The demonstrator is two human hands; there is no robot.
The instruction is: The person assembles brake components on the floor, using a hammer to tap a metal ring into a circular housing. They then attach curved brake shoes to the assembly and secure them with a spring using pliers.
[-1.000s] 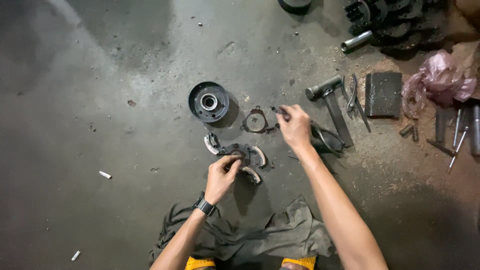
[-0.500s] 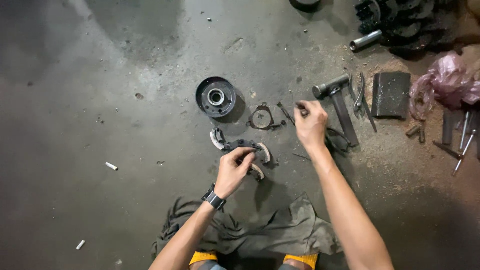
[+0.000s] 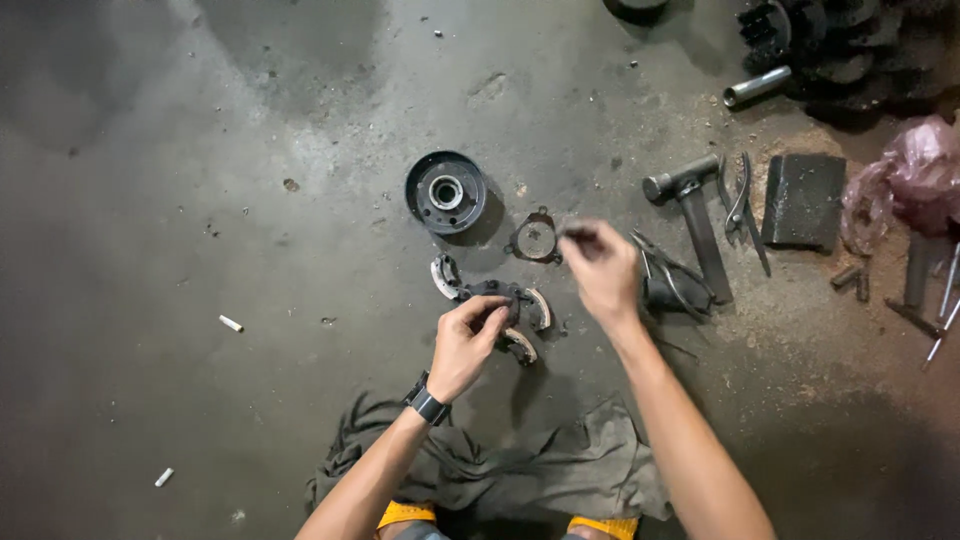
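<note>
My left hand [image 3: 465, 343], with a black watch on the wrist, pinches the dark clutch-shoe assembly [image 3: 490, 300] lying on the concrete floor. The assembly has pale curved linings around it. My right hand [image 3: 602, 268] hovers to its right, blurred, with the fingertips closed on a small dark rod-like piece [image 3: 574, 232]. Just beyond that piece lies a thin round plate with lugs [image 3: 535, 238]. A black round drum with a bearing in its middle [image 3: 446, 192] sits further up on the floor.
A hammer [image 3: 692, 210], pliers [image 3: 742, 205] and a dark flat block [image 3: 803, 198] lie to the right. A metal tube [image 3: 756, 86], dark gear-like parts, a pink bag [image 3: 915, 170] and loose bolts fill the upper right. A grey rag [image 3: 520, 465] lies near my knees.
My right hand has drawn back from near the hammer toward the round plate, pinching the small piece. My left hand stays on the shoe assembly.
</note>
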